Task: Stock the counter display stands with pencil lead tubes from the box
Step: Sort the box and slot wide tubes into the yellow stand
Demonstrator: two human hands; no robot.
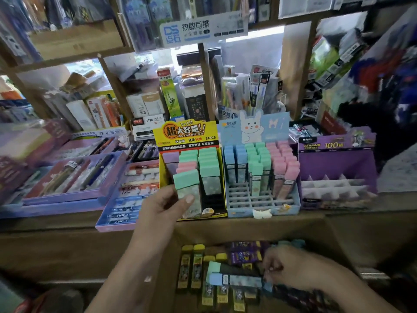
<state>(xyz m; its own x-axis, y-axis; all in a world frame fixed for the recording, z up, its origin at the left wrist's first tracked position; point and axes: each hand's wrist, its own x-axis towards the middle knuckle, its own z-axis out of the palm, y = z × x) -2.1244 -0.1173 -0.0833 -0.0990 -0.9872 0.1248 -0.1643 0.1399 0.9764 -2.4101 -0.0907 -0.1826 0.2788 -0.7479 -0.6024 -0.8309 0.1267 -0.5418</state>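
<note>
A brown wooden surface [248, 227] is seen across the middle of the view. Behind it, wooden shelving [204, 71] is set up, divided by upright posts and crammed with boxed stationery. Bright white light is cast through a window [252, 35] behind the shelving. A white sign [203, 28] is fixed above the shelving.

Two bare forearms, no sleeves, watch or rings; left hand [165, 207] with short trimmed thumbnail, right hand [291, 266] likewise unadorned.
</note>
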